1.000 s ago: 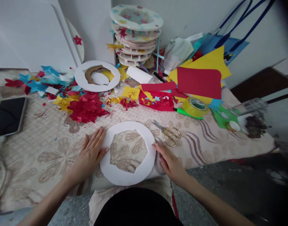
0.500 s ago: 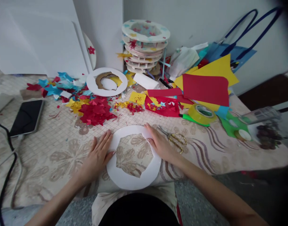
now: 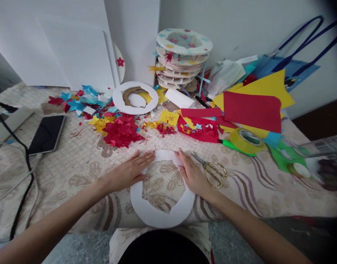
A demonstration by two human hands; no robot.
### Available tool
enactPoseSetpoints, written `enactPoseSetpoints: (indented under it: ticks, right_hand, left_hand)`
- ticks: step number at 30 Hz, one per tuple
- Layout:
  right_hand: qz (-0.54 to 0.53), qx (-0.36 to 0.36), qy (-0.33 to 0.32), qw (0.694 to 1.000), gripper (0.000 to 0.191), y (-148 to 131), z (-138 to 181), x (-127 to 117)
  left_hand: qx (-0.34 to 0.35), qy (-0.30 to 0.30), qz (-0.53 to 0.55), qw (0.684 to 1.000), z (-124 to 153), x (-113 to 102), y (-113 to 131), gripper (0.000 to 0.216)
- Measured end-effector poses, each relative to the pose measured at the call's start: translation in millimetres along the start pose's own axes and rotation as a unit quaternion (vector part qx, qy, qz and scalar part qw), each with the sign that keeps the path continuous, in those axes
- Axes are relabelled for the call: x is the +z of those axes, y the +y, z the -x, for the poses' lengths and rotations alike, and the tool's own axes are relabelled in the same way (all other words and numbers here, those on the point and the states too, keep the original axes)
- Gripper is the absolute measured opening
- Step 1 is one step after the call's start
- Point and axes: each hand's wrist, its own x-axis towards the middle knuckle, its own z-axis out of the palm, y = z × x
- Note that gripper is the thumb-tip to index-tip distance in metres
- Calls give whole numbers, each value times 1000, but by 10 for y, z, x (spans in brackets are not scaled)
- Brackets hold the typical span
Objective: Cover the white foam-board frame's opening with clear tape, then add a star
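Observation:
A white paper ring (image 3: 162, 219) with an angular cut-out lies flat near the table's front edge. My left hand (image 3: 135, 169) rests on its upper left rim, fingers stretched out and palm down. On the ring's upper right side lies my right hand (image 3: 191, 171), fingers also extended. Just right of that hand are gold-handled scissors (image 3: 212, 171), blades pointing up and left. Beyond the ring sit a heap of red paper stars (image 3: 121, 130) and a few yellow ones (image 3: 101, 124). A second white ring (image 3: 118, 101) lies farther back.
A tiered, star-decorated round stack (image 3: 185, 47) stands at the back beside white boards (image 3: 74, 51). To the right are red paper (image 3: 252, 110), a yellow tape roll (image 3: 246, 140) and a green-handled tool (image 3: 238, 147). A phone (image 3: 47, 134) and cables (image 3: 28, 157) lie left.
My left hand has slid up and right along the ring, from its left side onto the upper left rim. The view has shifted slightly left; my right hand stays on the ring.

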Motion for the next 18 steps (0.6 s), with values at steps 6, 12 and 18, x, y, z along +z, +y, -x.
enactPoseSetpoints:
  ticks: [6,12,18]
  right_hand:
    - [-77,14,40,996,53,25,-19,-83]
    - [-369,128,86,916,24,-66,-73,-303]
    - [-491,155,62,855,23,-265,-57,-346]
  left_hand:
    - [-3,20,20,1000,59,110,-13,63]
    - [-20,61,41,997,33,7,33,57]
    - [-113,204,212,949,-367,-89,570,32]
